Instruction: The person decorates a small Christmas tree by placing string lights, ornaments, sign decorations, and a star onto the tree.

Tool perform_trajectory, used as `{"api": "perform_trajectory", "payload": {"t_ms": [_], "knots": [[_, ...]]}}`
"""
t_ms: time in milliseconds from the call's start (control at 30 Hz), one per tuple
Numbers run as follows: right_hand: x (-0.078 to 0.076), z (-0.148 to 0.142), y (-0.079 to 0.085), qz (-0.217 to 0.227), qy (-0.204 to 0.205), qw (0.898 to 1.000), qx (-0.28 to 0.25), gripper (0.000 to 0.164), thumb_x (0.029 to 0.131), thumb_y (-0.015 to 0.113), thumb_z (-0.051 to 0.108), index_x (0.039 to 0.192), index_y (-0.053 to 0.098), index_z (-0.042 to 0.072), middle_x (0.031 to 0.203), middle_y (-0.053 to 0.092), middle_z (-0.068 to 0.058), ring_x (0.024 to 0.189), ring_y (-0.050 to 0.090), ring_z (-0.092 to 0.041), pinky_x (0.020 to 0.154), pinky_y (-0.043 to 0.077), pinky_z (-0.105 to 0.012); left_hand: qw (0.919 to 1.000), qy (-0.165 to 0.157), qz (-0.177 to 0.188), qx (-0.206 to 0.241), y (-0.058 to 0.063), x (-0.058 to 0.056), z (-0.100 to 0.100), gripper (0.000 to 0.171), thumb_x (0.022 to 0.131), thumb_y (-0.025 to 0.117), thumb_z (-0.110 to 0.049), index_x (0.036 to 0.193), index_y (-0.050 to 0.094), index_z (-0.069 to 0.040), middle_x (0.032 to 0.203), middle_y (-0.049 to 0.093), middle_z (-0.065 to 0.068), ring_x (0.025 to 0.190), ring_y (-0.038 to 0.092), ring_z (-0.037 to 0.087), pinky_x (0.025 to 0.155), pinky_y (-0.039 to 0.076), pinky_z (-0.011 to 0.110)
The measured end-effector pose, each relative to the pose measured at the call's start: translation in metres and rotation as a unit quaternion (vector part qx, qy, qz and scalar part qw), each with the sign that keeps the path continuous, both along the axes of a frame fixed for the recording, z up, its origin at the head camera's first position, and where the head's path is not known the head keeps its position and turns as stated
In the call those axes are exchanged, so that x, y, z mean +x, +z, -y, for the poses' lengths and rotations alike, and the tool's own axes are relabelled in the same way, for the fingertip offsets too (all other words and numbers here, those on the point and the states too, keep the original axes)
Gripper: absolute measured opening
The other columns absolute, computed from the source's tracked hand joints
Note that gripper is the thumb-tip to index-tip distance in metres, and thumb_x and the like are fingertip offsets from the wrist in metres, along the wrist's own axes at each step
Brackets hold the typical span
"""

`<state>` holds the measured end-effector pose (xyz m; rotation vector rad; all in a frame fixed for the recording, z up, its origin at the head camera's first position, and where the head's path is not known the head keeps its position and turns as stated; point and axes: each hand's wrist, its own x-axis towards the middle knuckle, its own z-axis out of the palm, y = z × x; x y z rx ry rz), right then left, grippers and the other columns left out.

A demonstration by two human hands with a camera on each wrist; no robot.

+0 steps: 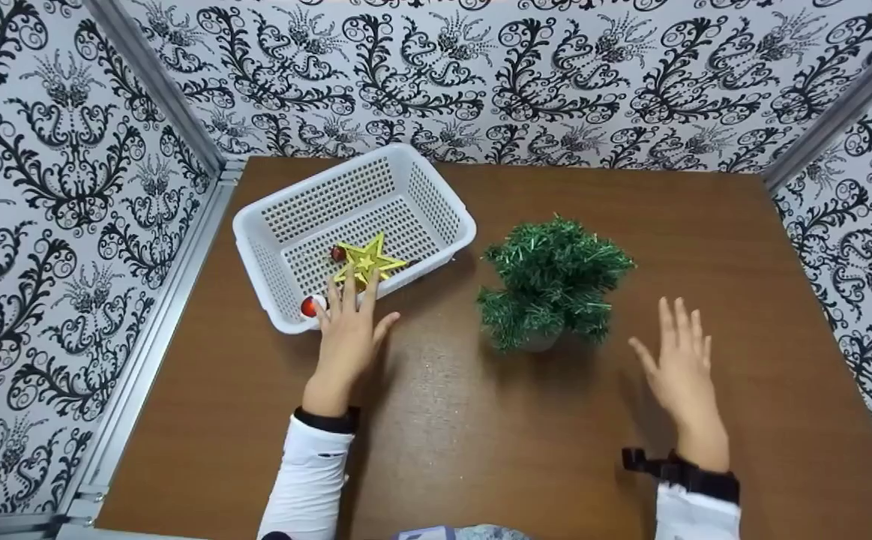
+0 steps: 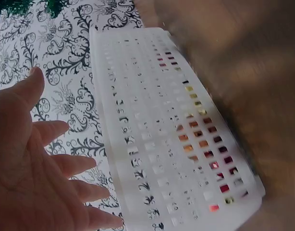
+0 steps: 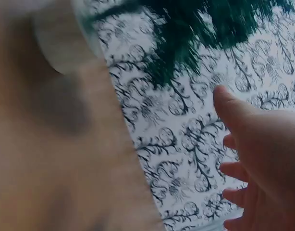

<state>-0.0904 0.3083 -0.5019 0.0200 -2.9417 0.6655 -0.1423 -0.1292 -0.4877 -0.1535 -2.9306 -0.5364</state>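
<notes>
My left hand [image 1: 348,337] is spread out at the near rim of a white plastic basket [image 1: 436,176], its fingertips overlapping the inside in the head view. In the basket lie a gold star ornament [image 1: 366,260], a dark red ball [image 1: 338,253] and a red and white ball [image 1: 309,306]. Through the basket's holes the left wrist view shows red, orange and yellow bits. A small green tinsel tree [image 1: 555,277] in a pale pot [image 1: 540,341] stands right of the basket. My right hand [image 1: 681,375], fingers extended and holding nothing, is over the table to the right of the tree.
The brown wooden table [image 1: 465,450] is bounded by panels with black-and-white scroll patterns [image 1: 450,90] at the back and both sides. A metal rail [image 1: 158,330] runs along its left edge. Black straps [image 1: 698,477] circle both wrists.
</notes>
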Motion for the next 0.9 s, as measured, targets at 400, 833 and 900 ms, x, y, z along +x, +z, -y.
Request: {"api": "perform_trajectory", "payload": {"t_ms": [400, 833, 900], "knots": [[0.045, 0.102, -0.02, -0.018, 0.15, 0.976, 0.156, 0.076, 0.078, 0.057, 0.051, 0.131, 0.039, 0.0, 0.132, 0.039, -0.025, 0.12, 0.034, -0.044, 0.097, 0.029, -0.057, 0.9986, 0.023, 0.032, 0.035, 0.013, -0.018, 0.043, 0.067, 0.088, 0.047, -0.046, 0.143, 0.014, -0.026, 0.148, 0.002, 0.017, 0.131, -0.001, 0.045, 0.097, 0.008, 0.068], [0.001, 0.225, 0.022, -0.162, 0.343, 0.918, 0.115, 0.064, 0.087, 0.046, 0.049, 0.135, 0.036, 0.008, 0.138, 0.036, -0.013, 0.129, 0.029, -0.028, 0.106, 0.026, -0.037, 0.9796, 0.082, 0.175, 0.056, 0.034, -0.083, 0.072, 0.082, 0.086, 0.051, -0.046, 0.144, 0.0, -0.019, 0.145, -0.006, 0.025, 0.127, 0.003, 0.051, 0.1, 0.014, 0.063], [-0.012, 0.243, 0.029, -0.181, 0.334, 0.919, 0.106, 0.065, 0.086, 0.049, 0.048, 0.136, 0.035, 0.008, 0.139, 0.034, -0.014, 0.13, 0.026, -0.03, 0.107, 0.024, -0.038, 0.9717, 0.098, 0.199, 0.08, 0.033, -0.091, 0.074, 0.085, 0.085, 0.052, -0.046, 0.144, -0.004, -0.02, 0.145, -0.008, 0.025, 0.128, 0.002, 0.05, 0.101, 0.014, 0.061]]}}
